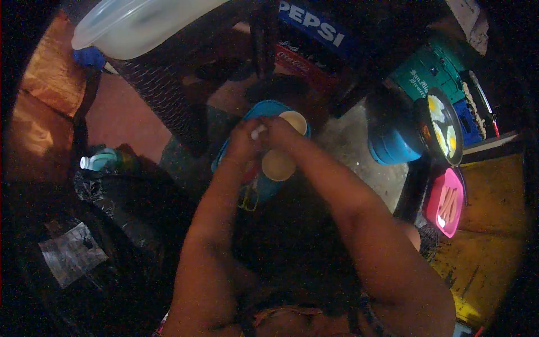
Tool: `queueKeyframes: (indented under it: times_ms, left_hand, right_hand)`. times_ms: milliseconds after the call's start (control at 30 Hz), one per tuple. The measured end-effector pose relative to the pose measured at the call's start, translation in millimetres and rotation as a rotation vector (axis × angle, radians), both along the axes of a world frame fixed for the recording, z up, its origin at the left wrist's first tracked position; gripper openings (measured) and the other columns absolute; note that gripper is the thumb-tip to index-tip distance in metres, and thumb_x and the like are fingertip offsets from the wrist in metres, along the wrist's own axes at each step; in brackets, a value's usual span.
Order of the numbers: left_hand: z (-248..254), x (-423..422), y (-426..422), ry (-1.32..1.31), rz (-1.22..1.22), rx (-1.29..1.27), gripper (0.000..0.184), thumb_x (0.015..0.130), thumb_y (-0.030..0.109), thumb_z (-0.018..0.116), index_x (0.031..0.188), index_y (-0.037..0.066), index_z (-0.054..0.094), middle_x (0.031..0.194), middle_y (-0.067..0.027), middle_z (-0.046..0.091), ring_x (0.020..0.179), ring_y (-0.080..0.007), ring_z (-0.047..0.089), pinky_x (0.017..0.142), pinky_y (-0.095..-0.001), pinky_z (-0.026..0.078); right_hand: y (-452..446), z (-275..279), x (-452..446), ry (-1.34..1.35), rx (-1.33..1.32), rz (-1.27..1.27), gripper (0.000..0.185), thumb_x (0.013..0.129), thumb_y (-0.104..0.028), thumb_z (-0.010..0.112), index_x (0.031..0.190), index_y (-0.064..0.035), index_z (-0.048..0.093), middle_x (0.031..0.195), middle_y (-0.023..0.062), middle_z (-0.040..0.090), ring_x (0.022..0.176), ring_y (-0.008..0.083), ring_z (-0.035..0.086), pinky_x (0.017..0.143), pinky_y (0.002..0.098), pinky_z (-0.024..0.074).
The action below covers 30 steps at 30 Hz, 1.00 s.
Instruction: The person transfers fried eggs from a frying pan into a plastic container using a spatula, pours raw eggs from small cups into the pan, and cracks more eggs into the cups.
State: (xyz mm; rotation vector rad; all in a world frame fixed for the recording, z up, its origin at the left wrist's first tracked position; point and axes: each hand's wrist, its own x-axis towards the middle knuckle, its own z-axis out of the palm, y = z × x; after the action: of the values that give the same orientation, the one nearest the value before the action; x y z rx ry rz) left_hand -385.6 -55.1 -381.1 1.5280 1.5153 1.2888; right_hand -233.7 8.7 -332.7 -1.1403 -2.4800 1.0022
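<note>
Both arms reach forward, and the hands meet above a blue tray (220, 156). My left hand (245, 140) is closed, its fingers pressed against the other hand. My right hand (278, 132) is closed too, at the rim of a cup of light brown drink (295, 121). A small white thing (258, 132) shows between the hands; its kind is too blurred to tell. Just below the right hand stands a second cup of light brown drink (278, 165). Something red and a thin yellowish loop (249, 197) lie beside it, partly hidden by the left wrist.
On the right are a frying pan with eggs (445, 128), a blue container (394, 147), a pink tray of sausages (447, 203) and a green crate (429, 68). A plastic tub (140, 28) and a Pepsi crate (311, 28) stand ahead. A bottle (100, 161) lies left.
</note>
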Motion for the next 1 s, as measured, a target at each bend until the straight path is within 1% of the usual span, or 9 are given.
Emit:
queueKeyframes:
  times_ms: [200, 333, 500, 533, 700, 767, 867, 967, 1000]
  left_hand:
    - [26, 4, -8, 0.125, 0.011, 0.059, 0.045, 0.070, 0.018, 0.080, 0.114, 0.011, 0.069, 0.105, -0.0205, 0.067, 0.095, -0.0421, 0.066, 0.084, -0.0449, 0.055]
    - [23, 0, -6, 0.368, -0.031, 0.071, 0.044, 0.071, 0.014, 0.076, 0.115, 0.012, 0.068, 0.109, -0.0194, 0.067, 0.099, -0.0406, 0.065, 0.086, -0.0457, 0.055]
    - [14, -4, -3, 0.663, -0.025, 0.151, 0.044, 0.075, 0.013, 0.071, 0.119, 0.011, 0.065, 0.113, -0.0177, 0.067, 0.104, -0.0382, 0.064, 0.089, -0.0465, 0.054]
    - [21, -2, -4, 0.734, -0.032, 0.095, 0.044, 0.075, 0.013, 0.070, 0.119, 0.011, 0.065, 0.113, -0.0179, 0.066, 0.104, -0.0383, 0.064, 0.089, -0.0468, 0.054]
    - [55, -2, -14, 1.076, -0.222, -0.052, 0.042, 0.078, 0.012, 0.066, 0.120, 0.010, 0.063, 0.115, -0.0183, 0.065, 0.106, -0.0390, 0.063, 0.089, -0.0478, 0.053]
    - [27, -10, -17, 0.995, -0.113, 0.181, 0.039, 0.078, 0.010, 0.064, 0.117, 0.011, 0.065, 0.117, -0.0182, 0.064, 0.107, -0.0399, 0.062, 0.090, -0.0484, 0.052]
    - [55, -1, -26, 1.041, -0.085, 0.171, 0.039, 0.077, 0.011, 0.065, 0.116, 0.011, 0.065, 0.119, -0.0170, 0.063, 0.108, -0.0397, 0.061, 0.089, -0.0486, 0.052]
    - [12, -27, -18, 0.944, 0.030, 0.257, 0.037, 0.078, 0.009, 0.067, 0.115, 0.008, 0.065, 0.112, -0.0159, 0.066, 0.100, -0.0367, 0.064, 0.084, -0.0460, 0.053]
    - [-7, -35, -14, 0.914, 0.069, 0.279, 0.036, 0.078, 0.008, 0.068, 0.114, 0.008, 0.065, 0.109, -0.0155, 0.067, 0.098, -0.0357, 0.065, 0.082, -0.0452, 0.054]
  right_hand:
    - [1, 0, 1, -0.039, 0.065, 0.049, 0.067, 0.065, -0.034, 0.084, 0.124, -0.0094, 0.064, 0.110, 0.0208, 0.070, 0.101, 0.0396, 0.067, 0.089, 0.0466, 0.0545]
    - [-9, 19, 6, -0.137, 0.136, 0.046, 0.068, 0.066, -0.038, 0.083, 0.126, -0.0113, 0.064, 0.116, 0.0210, 0.067, 0.106, 0.0396, 0.065, 0.092, 0.0476, 0.0529]
    - [2, -14, 11, -0.149, 0.222, 0.002, 0.070, 0.068, -0.040, 0.081, 0.128, -0.0097, 0.063, 0.118, 0.0207, 0.066, 0.107, 0.0393, 0.065, 0.094, 0.0471, 0.0516]
    - [3, -19, 12, -0.157, 0.240, -0.007, 0.070, 0.068, -0.039, 0.081, 0.128, -0.0091, 0.063, 0.117, 0.0205, 0.066, 0.106, 0.0395, 0.065, 0.094, 0.0469, 0.0516]
    - [-8, -7, 10, 0.005, 0.306, 0.043, 0.041, 0.080, -0.020, 0.068, 0.118, -0.0057, 0.064, 0.115, 0.0204, 0.067, 0.104, 0.0392, 0.066, 0.090, 0.0479, 0.0532]
    - [-10, -12, 3, -0.093, 0.427, -0.040, 0.030, 0.083, -0.012, 0.061, 0.111, -0.0031, 0.063, 0.114, 0.0209, 0.067, 0.102, 0.0391, 0.066, 0.086, 0.0489, 0.0542]
    - [-21, -9, 1, -0.098, 0.408, -0.215, 0.036, 0.080, -0.016, 0.067, 0.113, -0.0023, 0.063, 0.114, 0.0214, 0.066, 0.103, 0.0387, 0.066, 0.087, 0.0474, 0.0544]
    - [-33, 4, 0, -0.001, 0.478, -0.315, 0.047, 0.079, -0.018, 0.073, 0.122, -0.0039, 0.061, 0.114, 0.0210, 0.066, 0.102, 0.0377, 0.066, 0.085, 0.0451, 0.0552]
    - [-30, -11, -3, 0.051, 0.460, -0.353, 0.052, 0.078, -0.018, 0.074, 0.126, -0.0045, 0.060, 0.115, 0.0207, 0.065, 0.101, 0.0367, 0.067, 0.084, 0.0438, 0.0556]
